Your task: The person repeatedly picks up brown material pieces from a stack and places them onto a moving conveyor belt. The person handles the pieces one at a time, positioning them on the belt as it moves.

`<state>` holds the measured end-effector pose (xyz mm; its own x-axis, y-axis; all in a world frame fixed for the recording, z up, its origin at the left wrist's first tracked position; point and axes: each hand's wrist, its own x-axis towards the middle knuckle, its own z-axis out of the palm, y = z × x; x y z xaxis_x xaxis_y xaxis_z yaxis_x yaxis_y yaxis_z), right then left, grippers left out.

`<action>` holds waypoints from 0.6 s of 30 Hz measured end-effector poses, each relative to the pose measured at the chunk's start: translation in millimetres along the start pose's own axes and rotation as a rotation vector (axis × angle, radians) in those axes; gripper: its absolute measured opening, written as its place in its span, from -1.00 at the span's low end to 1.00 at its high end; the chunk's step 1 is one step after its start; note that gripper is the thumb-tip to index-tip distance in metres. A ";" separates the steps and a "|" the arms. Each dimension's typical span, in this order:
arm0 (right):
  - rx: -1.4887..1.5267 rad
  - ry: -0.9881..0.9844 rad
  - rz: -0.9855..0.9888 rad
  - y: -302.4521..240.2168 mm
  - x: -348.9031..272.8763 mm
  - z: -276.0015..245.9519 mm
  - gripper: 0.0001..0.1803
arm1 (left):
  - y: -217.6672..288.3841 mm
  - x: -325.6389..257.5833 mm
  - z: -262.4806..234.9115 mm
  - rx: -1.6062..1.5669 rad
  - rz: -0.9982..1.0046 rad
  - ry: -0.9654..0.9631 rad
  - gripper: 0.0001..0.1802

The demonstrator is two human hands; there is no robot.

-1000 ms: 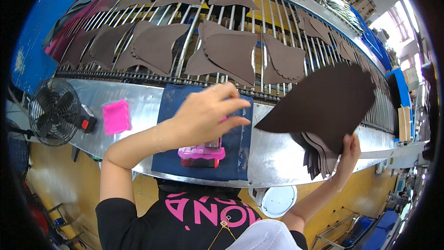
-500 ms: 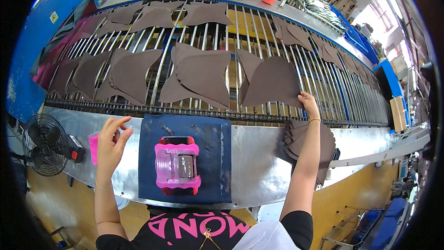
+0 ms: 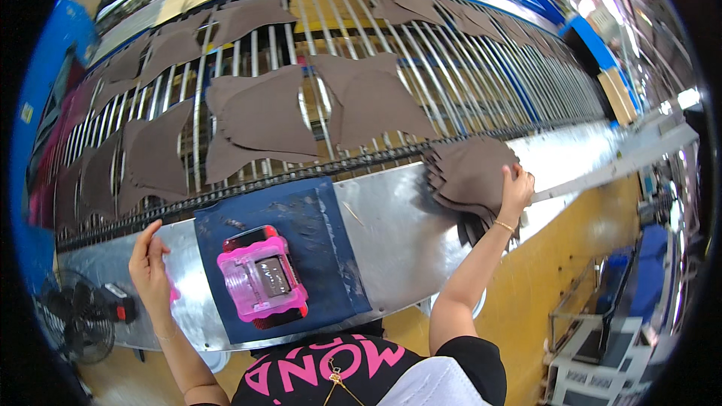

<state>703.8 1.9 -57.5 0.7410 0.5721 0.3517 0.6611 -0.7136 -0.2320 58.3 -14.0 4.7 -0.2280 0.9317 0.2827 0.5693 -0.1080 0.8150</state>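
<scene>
Nearest: a small fan (image 3: 75, 316) hangs off the bench (image 3: 398, 233) front, far left. Left hand (image 3: 150, 267) lies flat on the metal bench w/ fingers spread, gripping nothing, just left of a dark blue mat (image 3: 316, 248). On the mat sits a pink device (image 3: 262, 280), apart from both hands. To the right, right hand (image 3: 515, 188) presses down on a stack (image 3: 470, 177) of brown cut pieces at the bench's back edge; fingers curl over the top piece, and the stack fans out under the wrist. Beyond the bench a roller conveyor (image 3: 466, 75) runs side to side, carrying single brown pieces (image 3: 259, 116) spread in rows, some overlapping. Far side: boxes, too blurred to tell more.
</scene>
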 end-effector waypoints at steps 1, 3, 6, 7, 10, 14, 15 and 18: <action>-0.080 -0.024 0.086 17.9 -13.9 -5.0 -0.49 | -4.2 0.1 -0.7 -0.051 -0.068 -0.039 -0.83; -0.107 -0.125 0.190 50.1 -35.9 -3.1 -0.40 | -7.8 3.0 1.4 -0.079 -0.141 -0.125 -0.78; -0.047 -0.149 0.178 69.9 -42.8 5.4 -0.29 | -10.0 5.2 8.3 -0.032 -0.086 -0.197 -0.66; -0.109 -0.127 0.293 45.1 -51.1 -11.6 -0.27 | -7.9 4.4 9.1 -0.002 -0.067 -0.190 -0.66; -0.136 -0.102 0.336 51.3 -45.9 -12.8 -0.27 | -0.5 1.0 9.5 0.060 -0.006 -0.167 -0.69; -0.222 -0.128 0.314 50.1 -41.8 -25.0 -0.30 | 1.6 -7.5 0.7 0.083 0.075 -0.115 -0.72; -0.259 -0.133 0.288 47.9 -41.6 -29.2 -0.31 | 0.9 -11.1 -2.4 0.087 0.095 -0.092 -0.73; -0.423 -0.251 0.202 44.4 -41.9 -44.0 -0.41 | -3.0 -16.7 -9.1 0.092 0.077 -0.087 -0.77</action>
<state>697.0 -71.5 -42.7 0.8886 0.4481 0.0982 0.4348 -0.8909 0.1315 53.2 -32.4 2.2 -0.1134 0.9490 0.2941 0.6531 -0.1519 0.7419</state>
